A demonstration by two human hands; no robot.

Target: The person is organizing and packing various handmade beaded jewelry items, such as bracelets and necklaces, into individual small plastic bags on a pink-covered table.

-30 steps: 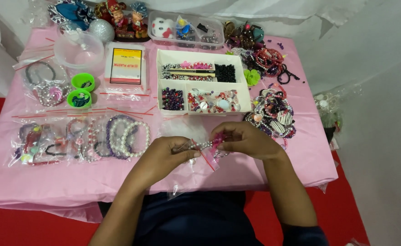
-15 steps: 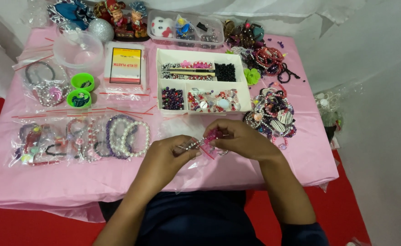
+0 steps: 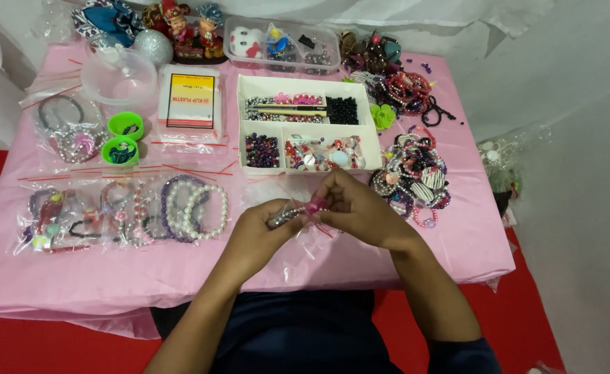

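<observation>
Hands meet over the near middle of the pink table (image 3: 457, 235): the left hand (image 3: 267, 225) pinches one silver-beaded bracelet (image 3: 285, 216) between thumb and fingers, and the right hand (image 3: 353, 208) closes its fingertips on a small pink bead (image 3: 316, 205) at the bracelet's end, with a clear plastic bag (image 3: 303, 239) crumpled under both. Just beyond them sits one white tray (image 3: 249, 125) split into four compartments of beads. Two green round pots (image 3: 125, 138) stand to the left, touching one another. One clear bowl (image 3: 119, 76) sits behind them, and one flat packet with a yellow label (image 3: 189, 104) lies beside it. One clear lidded box (image 3: 280, 41) rests at the far edge. Bagged bracelets (image 3: 180, 208) lie in a row at left, too overlapped to count; one heap of bracelets (image 3: 412, 173) is piled right.
</observation>
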